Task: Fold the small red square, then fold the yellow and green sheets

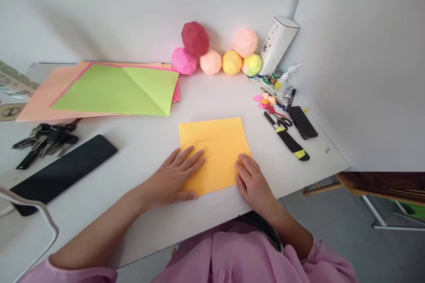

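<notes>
An orange-yellow sheet of paper (217, 154) lies flat on the white table (149, 216), near its front edge, with faint creases across it. My left hand (175, 174) rests on the sheet's left side, fingers spread and flat. On the sheet's right edge lies my right hand (254, 181), its fingers slightly bent and resting on the paper, apart from the thumb. Neither hand grips anything.
Green paper (116, 90) tops other large sheets at back left. Keys (49, 139) and a black phone (66, 172) lie left. Folded paper balls (195, 39) line the wall. A cutter (288, 139), scissors (283, 122), glue bottle (282, 80) and another phone (303, 122) lie right.
</notes>
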Action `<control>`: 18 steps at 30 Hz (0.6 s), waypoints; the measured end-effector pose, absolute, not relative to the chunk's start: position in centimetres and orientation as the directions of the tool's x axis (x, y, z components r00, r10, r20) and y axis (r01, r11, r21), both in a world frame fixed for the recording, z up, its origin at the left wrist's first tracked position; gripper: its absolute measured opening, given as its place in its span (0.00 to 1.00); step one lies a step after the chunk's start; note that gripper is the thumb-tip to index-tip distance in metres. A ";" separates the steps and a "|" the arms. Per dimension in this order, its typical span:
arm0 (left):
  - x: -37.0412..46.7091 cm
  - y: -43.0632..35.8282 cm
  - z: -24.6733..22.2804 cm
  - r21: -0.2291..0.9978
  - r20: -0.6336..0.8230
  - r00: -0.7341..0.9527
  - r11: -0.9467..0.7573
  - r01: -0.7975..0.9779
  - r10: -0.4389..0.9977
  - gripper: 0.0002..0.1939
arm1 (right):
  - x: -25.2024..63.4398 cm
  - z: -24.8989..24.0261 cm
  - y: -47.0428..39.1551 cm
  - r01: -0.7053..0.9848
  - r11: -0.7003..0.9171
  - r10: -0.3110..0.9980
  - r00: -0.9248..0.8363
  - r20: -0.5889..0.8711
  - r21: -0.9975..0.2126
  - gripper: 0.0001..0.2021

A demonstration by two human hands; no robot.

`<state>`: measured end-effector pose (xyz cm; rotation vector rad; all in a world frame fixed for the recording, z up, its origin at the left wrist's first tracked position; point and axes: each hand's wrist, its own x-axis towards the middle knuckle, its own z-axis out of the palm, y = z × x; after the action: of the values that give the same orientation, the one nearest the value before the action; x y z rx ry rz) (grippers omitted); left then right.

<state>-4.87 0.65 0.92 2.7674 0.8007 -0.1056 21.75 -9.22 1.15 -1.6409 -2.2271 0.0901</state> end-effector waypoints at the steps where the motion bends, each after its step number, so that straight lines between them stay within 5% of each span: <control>1: -4.8 0.7 1.1 0.235 -0.158 0.841 -0.808 0.540 0.517 0.46 | 21.3 1.1 -9.3 0.921 0.302 0.938 -0.240 0.250 -0.245 0.19; 8: -4.8 0.6 0.9 0.243 -0.156 0.836 -0.800 0.548 0.526 0.46 | 15.0 0.8 -9.0 0.959 0.238 0.963 -0.213 0.165 -0.154 0.30; 18: -5.2 0.8 0.6 0.256 -0.153 0.847 -0.808 0.531 0.508 0.49 | 16.9 1.2 -9.2 0.959 0.242 0.968 -0.228 0.104 -0.148 0.25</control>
<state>-5.17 0.80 0.56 2.7357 0.7878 -0.1116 16.86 -9.23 1.17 -1.8328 -2.3332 0.0778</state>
